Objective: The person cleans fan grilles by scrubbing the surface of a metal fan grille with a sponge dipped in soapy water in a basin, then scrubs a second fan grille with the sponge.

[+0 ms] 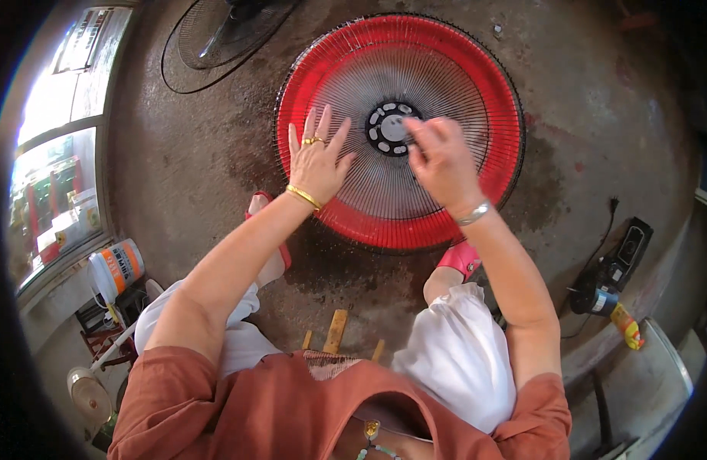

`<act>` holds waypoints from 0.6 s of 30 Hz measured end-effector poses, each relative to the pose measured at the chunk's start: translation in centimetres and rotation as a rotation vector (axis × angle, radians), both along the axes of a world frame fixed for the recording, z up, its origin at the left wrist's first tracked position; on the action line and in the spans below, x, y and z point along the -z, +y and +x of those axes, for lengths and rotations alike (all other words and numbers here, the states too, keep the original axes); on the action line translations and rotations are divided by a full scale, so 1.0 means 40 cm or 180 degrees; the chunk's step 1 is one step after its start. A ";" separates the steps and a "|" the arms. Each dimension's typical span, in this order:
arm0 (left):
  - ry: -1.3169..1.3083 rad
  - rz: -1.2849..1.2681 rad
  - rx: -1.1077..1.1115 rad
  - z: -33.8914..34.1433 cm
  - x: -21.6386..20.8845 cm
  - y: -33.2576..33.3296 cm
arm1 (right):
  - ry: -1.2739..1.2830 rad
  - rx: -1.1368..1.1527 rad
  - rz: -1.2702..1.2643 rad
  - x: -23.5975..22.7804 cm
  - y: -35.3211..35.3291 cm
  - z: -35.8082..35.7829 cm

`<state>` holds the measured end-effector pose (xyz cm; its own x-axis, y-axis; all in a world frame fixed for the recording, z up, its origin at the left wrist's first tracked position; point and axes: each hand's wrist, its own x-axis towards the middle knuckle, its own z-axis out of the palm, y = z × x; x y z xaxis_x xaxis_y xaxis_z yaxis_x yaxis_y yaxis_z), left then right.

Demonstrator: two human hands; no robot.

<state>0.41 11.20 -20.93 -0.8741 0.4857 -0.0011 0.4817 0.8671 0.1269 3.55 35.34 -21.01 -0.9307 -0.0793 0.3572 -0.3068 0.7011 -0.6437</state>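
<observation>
"Where is the left hand?"

"The left hand point(316, 165) is over the left part of a round wire fan guard point(415, 192), its fingers spread wide. It appears to rest on the wires, though I can't be sure of the contact. There's a gold ring on one finger and a gold bracelet point(303, 197) at the wrist."

"And the right?"

"The right hand point(445, 157) is over the same guard, just right of the hub point(393, 128). Its fingers are curled in narrow, with the fingertips reaching the hub's edge. It's blurred, so I cannot tell whether it holds anything. A silver bangle point(474, 214) circles that wrist."

"So the guard lies under both hands?"

"Yes, it spreads beneath and beyond them, its hub between the two. Red shows through the wires all round, apparently a basin point(392, 228)."

"What else is around?"

"Well beyond the left hand, up and to its left, is another black wire fan guard point(196, 42). Down and left of that hand stands a white bucket point(117, 270) with an orange patch. Well to the right hand's lower right, a black power strip point(631, 244) lies near a yellow bottle point(626, 326). The concrete floor point(598, 161) shows dark patches near the guard."
</observation>
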 end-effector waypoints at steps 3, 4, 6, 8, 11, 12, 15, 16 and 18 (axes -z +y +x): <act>-0.0064 -0.0122 0.0164 -0.006 0.033 -0.005 | -0.0175 -0.0282 0.0110 0.037 -0.059 0.003; -0.0045 -0.0232 0.0189 -0.001 0.036 -0.003 | -0.0189 -0.0286 0.0146 0.037 -0.053 0.001; -0.0098 -0.0180 0.0188 -0.005 0.041 -0.006 | -0.0317 -0.0429 0.0382 0.038 -0.040 -0.004; -0.0080 -0.0263 0.0255 -0.006 0.027 -0.009 | -0.0211 -0.0506 0.0415 0.039 -0.021 -0.018; -0.0148 -0.0209 0.0234 -0.007 0.035 -0.006 | -0.0101 -0.0100 0.0690 0.040 0.067 -0.059; -0.0136 -0.0154 0.0260 -0.007 0.035 -0.003 | -0.0080 0.0153 0.1003 0.042 0.113 -0.070; -0.0163 -0.0236 0.0211 -0.004 0.028 -0.013 | -0.0101 0.0309 0.1081 0.000 0.110 -0.090; -0.0182 -0.0224 0.0208 -0.004 0.028 -0.010 | -0.0016 0.0422 0.1110 -0.002 0.110 -0.094; -0.0128 -0.0134 0.0207 -0.006 0.032 -0.002 | 0.0022 0.0623 0.1264 0.023 0.076 -0.079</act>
